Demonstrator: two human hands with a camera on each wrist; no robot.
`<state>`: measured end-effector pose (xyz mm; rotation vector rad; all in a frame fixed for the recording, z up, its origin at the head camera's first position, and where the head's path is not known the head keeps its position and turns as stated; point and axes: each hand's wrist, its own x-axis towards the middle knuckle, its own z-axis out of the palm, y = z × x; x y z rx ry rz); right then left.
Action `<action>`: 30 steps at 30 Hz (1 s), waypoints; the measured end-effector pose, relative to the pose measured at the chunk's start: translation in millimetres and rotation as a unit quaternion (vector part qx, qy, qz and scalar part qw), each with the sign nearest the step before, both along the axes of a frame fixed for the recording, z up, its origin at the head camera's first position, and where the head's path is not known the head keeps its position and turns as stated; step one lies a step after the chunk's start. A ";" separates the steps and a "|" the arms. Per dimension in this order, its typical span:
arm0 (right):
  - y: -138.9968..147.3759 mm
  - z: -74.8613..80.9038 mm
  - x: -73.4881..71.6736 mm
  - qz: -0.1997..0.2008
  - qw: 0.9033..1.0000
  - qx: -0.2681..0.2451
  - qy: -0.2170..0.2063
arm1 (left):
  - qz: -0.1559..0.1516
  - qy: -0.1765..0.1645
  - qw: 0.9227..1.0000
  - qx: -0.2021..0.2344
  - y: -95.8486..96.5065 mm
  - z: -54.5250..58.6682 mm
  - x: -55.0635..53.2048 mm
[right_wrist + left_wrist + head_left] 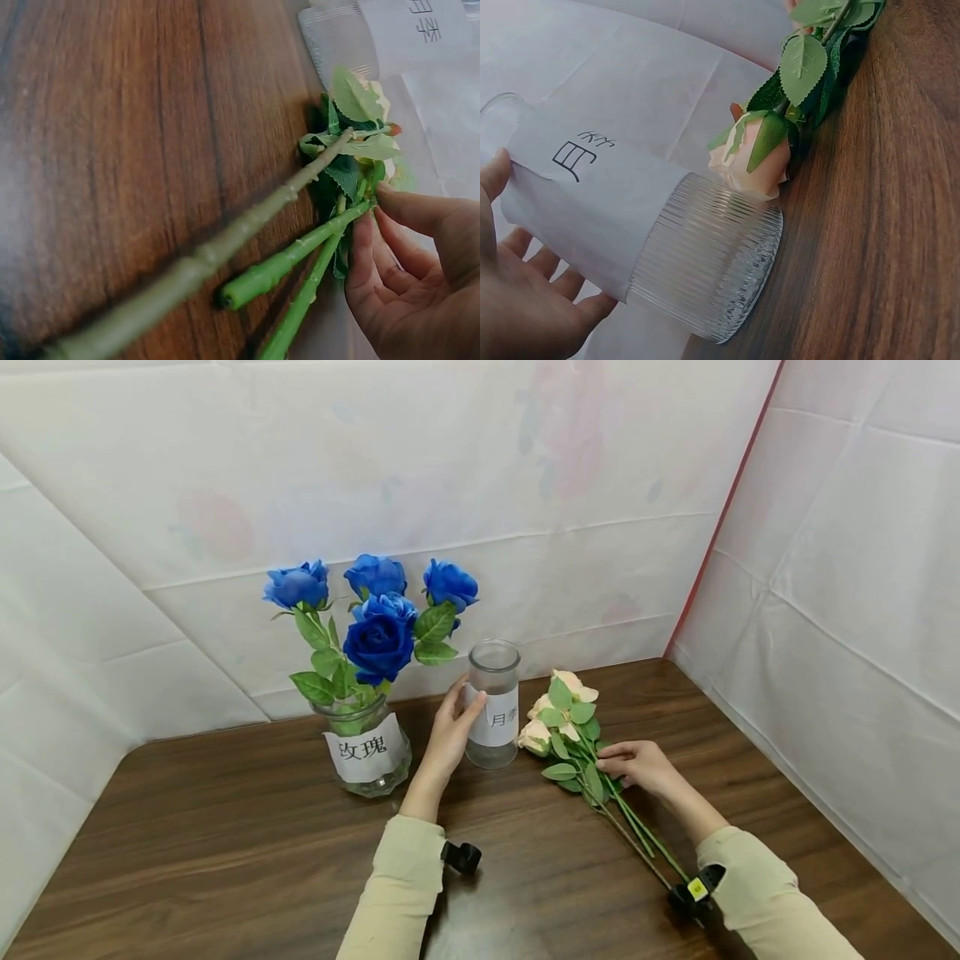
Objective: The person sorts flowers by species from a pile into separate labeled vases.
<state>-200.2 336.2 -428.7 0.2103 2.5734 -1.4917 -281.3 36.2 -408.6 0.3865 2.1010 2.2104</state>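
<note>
My left hand (447,732) holds an upright, ribbed clear glass vase (491,757), thumb in front and fingers around its left side. A white paper label (592,195) with black characters wraps the vase, and its mouth holds no flowers. To the right, cream-peach artificial roses (576,687) lie on the table, blooms toward the vase and stems pointing at the near right. My right hand (643,766) pinches a green stem (352,216) just below the leaves, between thumb and fingers. One rose bloom (754,157) lies close by the vase's base in the left wrist view.
A wider glass jar (390,777) with its own white label stands left of the vase, holding several blue roses (379,645). White cloth walls (225,460) close in the brown wooden table (247,852) at the back and sides.
</note>
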 end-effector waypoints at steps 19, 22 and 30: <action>5.6 16.9 1.9 0.006 1.000 0.003 0.015 | -0.020 -0.024 0.999 -0.017 -2.6 14.9 8.9; 7.3 23.5 6.7 0.001 1.000 -0.004 0.023 | -0.024 -0.011 1.000 -0.016 -3.4 25.9 19.2; 13.3 41.4 18.3 -0.001 0.999 -0.018 0.041 | -0.022 -0.003 1.000 -0.009 -4.0 27.4 20.1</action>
